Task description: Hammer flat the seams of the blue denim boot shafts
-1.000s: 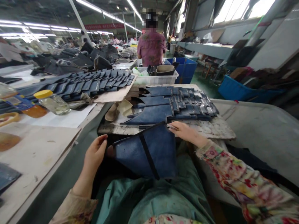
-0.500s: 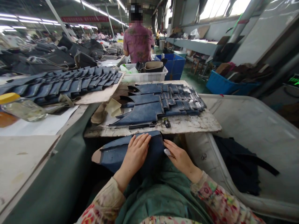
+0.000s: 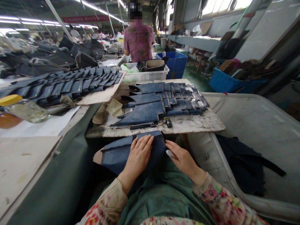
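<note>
Lays left hand [image 3: 139,154] flat on a folded blue piece [image 3: 117,154], fingers straight and unclenched. Bends right hand [image 3: 184,161] at the piece's right end, fingertips at its edge; cannot tell whether gripping it. Small pale thing [image 3: 171,154] at the right thumb, too blurred to name. Note blue piece under left hand, just this side of the worktop [image 3: 192,124], above a green apron [image 3: 173,190]; pale tip poking out left of the left hand. Directly ahead of both hands: black-handled tool [image 3: 142,126], near the worktop's front edge. Beyond that, overlapping rows of blue pieces [image 3: 146,109]. Right of right hand: pale tub [image 3: 255,97] with dark material [image 3: 243,168] inside. Well left of left hand: yellow-lidded jar [image 3: 30,109]. Far ahead-left: red banner [image 3: 85,19], pale writing, too small to read.
</note>
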Motion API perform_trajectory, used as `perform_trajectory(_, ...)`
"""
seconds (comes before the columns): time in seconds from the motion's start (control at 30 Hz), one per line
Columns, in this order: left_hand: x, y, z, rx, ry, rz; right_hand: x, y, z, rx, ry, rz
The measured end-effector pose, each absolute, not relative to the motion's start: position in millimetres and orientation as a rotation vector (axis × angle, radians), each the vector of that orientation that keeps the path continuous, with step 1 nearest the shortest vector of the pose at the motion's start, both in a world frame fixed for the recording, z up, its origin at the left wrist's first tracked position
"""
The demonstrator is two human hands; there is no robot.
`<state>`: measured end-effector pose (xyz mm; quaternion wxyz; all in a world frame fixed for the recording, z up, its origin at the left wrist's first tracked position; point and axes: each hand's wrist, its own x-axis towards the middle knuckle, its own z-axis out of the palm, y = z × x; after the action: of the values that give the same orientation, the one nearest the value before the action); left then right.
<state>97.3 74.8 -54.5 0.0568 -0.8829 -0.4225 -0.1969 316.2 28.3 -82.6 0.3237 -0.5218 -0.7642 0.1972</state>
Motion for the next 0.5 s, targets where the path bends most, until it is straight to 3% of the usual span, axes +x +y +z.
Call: perform_trajectory(0.5, 100.9, 75.8, -51.5, -2.709, -1.243, -0.623, 314.7, 26.3, -81.6, -1.379, -2.005, 0.531)
